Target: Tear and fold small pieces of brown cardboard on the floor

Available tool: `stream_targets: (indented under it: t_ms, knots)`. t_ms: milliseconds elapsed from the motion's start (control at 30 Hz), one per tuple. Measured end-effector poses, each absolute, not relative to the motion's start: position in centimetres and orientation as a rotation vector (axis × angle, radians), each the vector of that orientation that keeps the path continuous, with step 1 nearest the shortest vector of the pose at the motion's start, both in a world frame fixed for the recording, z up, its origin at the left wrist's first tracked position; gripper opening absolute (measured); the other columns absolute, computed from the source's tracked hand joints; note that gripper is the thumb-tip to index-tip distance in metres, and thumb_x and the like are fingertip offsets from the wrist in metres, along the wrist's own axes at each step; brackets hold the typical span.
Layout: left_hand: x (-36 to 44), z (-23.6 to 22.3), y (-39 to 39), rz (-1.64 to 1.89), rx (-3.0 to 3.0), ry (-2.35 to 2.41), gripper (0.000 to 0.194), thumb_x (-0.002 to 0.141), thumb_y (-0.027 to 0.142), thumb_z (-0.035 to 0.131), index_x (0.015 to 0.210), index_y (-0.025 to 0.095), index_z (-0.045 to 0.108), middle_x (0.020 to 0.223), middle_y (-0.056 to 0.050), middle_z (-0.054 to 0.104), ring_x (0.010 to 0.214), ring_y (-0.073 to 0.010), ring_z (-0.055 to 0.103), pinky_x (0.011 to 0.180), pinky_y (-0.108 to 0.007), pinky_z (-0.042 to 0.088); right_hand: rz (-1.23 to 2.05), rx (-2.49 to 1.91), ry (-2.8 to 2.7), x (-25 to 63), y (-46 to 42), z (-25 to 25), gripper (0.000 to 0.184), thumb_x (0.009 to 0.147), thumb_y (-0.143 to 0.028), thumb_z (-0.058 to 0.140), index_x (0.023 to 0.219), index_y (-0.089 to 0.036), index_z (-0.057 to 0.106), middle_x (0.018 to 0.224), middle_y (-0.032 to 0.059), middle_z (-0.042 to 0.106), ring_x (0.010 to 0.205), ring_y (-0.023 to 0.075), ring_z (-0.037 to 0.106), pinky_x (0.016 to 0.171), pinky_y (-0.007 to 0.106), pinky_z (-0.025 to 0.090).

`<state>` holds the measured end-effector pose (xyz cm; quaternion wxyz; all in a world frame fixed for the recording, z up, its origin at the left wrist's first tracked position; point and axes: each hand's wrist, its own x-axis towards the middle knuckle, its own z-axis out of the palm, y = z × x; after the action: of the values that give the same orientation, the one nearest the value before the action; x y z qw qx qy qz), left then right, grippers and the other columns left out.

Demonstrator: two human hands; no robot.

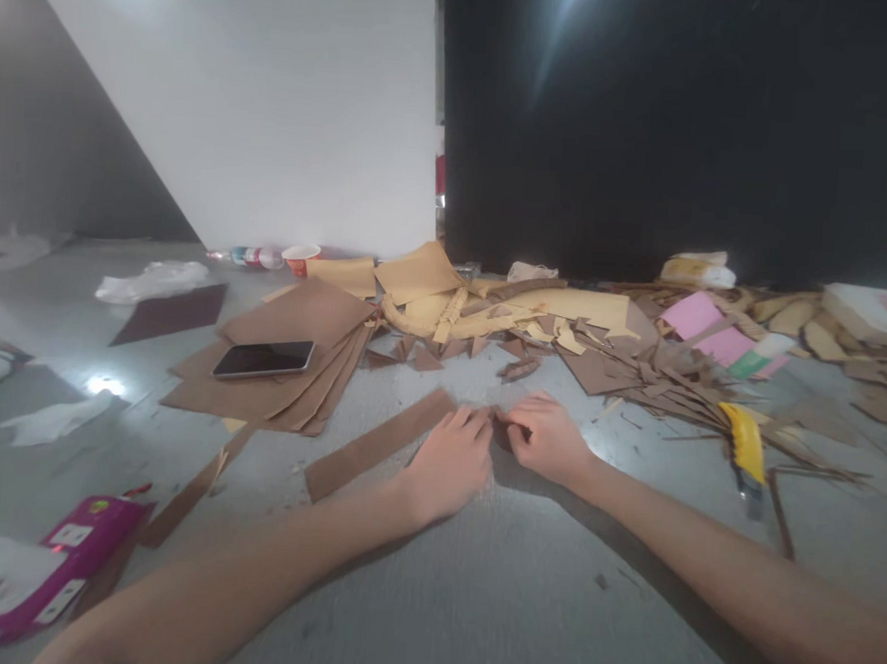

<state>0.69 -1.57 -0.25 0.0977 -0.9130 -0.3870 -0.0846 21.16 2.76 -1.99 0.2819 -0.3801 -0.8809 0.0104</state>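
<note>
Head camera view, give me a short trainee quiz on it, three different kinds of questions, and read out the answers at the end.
1. What lies on the stack of brown sheets?
2. True or false: the yellow tool lies to the right of the right hand.
3. The long brown strip is nearest to: A, the left hand; B, the right hand; C, the yellow tool.

Key: 1, a phone; 2, true; 3, A.
</note>
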Motion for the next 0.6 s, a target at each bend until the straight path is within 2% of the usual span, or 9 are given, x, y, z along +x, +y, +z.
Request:
stream_targets:
  t_ms: [267, 433, 600]
  knots:
    - [0.74, -0.46, -1.50, -0.305, -2.713, -1.196, 0.037, 0.104, 0.020, 0.047, 0.133, 0.006, 0.063, 0.140, -0.017, 0.064, 0.120, -0.0309, 0.058, 0.098, -0.044, 0.051, 0.034, -1.017, -2.352, 21.19, 2.80, -2.05, 0.025, 0.084, -0.008, 0.051, 0.068, -0.021, 0.067, 0.064, 0.0030, 0.066, 0.066, 0.0193, 0.060, 0.077, 0.034, 0.042]
    - [0.50, -0.17, -1.25, -0.271, -2.720, -1.140, 0.034, 0.102, 0.020, 0.048, 0.130, 0.007, 0.065, 0.152, -0.016, 0.056, 0.121, -0.0311, 0.057, 0.098, -0.044, 0.050, 0.014, -1.034, -2.339, 21.18, 2.83, -2.17, 0.025, 0.082, -0.007, 0.051, 0.063, -0.022, 0.059, 0.062, 0.0024, 0.063, 0.065, 0.0190, 0.058, 0.076, 0.033, 0.040]
    - [0.37, 0.26, -1.18, -0.255, -2.724, -1.123, 0.034, 0.103, 0.021, 0.048, 0.131, 0.008, 0.064, 0.146, -0.015, 0.061, 0.119, -0.0314, 0.057, 0.098, -0.045, 0.049, 0.002, -1.044, -2.336, 21.16, 2.83, -2.20, 0.026, 0.082, -0.008, 0.051, 0.061, -0.022, 0.053, 0.061, 0.0012, 0.060, 0.064, 0.0183, 0.056, 0.076, 0.033, 0.039]
